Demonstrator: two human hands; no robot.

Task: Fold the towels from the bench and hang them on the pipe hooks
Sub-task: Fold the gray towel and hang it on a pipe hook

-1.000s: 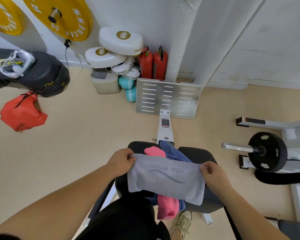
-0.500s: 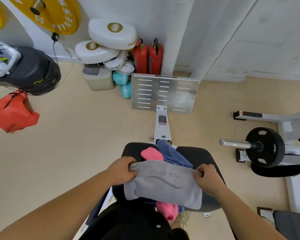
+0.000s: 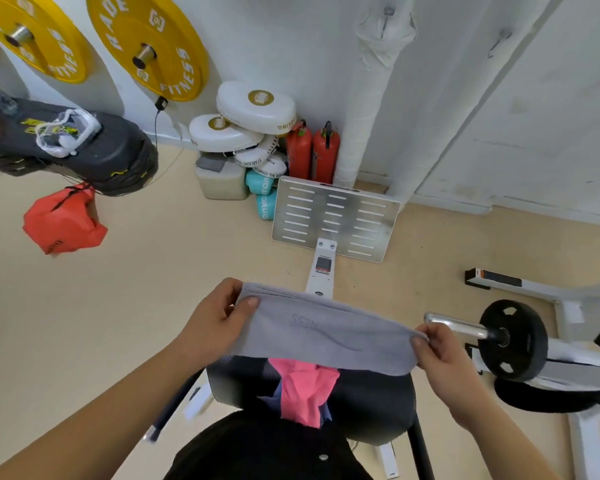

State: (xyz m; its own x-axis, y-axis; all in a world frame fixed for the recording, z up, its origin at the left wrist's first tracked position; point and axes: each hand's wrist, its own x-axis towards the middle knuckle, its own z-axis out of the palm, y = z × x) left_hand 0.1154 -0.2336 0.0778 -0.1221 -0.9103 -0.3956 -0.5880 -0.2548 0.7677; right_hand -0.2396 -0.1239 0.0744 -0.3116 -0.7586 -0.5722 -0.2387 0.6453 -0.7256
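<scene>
1. Grey towel is in the centre of the frame, up in the air above the bench. It is folded to a long band and stretched btw. both hands. Some printed letters on it read upside down.
2. Left hand grips the towel's left end: thumb on top of the cloth, fingers curled behind it.
3. Right hand pinches the right end, fingers curled round the edge.
4. Pink towel lies crumpled on the bench, just below the grey one. A blue towel shows under it, mostly hidden.
5. Bench has a dark pad, lower centre. Its white frame runs up to a metal footplate.
6. Pipe, white and wrapped, stands at the wall, upper centre-right. A small hook is on the white surface to its right.
7. Two red extinguishers stand just left of the pipe, white pads stacked next to them.
8. Yellow plates on the wall, upper left; red bag at left; black plate on a bar at right.
</scene>
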